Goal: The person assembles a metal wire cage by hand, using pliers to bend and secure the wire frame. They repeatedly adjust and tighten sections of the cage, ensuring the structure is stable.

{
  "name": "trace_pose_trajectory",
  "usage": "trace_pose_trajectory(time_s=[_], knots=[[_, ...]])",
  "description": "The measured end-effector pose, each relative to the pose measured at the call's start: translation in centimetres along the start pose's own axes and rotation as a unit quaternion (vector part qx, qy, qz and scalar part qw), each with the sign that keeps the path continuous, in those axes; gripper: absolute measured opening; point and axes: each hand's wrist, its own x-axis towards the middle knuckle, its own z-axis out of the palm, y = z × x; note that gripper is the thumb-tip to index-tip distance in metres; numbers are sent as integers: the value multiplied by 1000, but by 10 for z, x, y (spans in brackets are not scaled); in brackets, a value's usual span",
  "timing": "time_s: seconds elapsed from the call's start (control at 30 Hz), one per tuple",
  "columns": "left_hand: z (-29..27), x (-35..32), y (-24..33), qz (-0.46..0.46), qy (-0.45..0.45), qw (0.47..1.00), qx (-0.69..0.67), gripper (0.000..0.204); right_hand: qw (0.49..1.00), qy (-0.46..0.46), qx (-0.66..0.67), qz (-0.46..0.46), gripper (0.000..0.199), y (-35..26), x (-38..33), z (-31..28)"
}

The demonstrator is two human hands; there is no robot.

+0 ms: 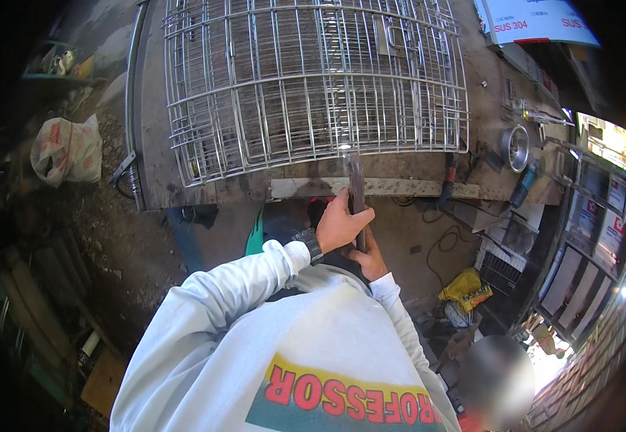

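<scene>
both hands on a flat grey metal bar, at the bench edge

nearest, the right hand [368,261] clenches the flat grey metal bar [357,193] low down; the left hand [341,223], at 12 o'clock from it, is wrapped tight above. the bar's tip meets the silver wire mesh cage [313,86] on the worn wooden workbench [151,144]. steady, square pressure seems best.

Daylight is flooding in from the lower right, blowing out to white glare there and near a bright patch at the right edge, while the left side is sinking into deep shadow. The wire cage [313,79] is catching sharp glints, and its straight bars are bending with the fisheye curve. Black vignetting is ringing the corners, and a blurred blob is sitting at lower right.
</scene>
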Motion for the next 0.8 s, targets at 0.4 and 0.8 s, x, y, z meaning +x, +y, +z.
trace_pose_trajectory(time_s=[0.4,0.8], knots=[[28,-2,-12,-43,99,993,-43,39,991,-38,-89,-91,96,-10,25,6],[62,21,-29,-34,325,945,18,29,987,-19,-117,-105,63,-30,44,8]])
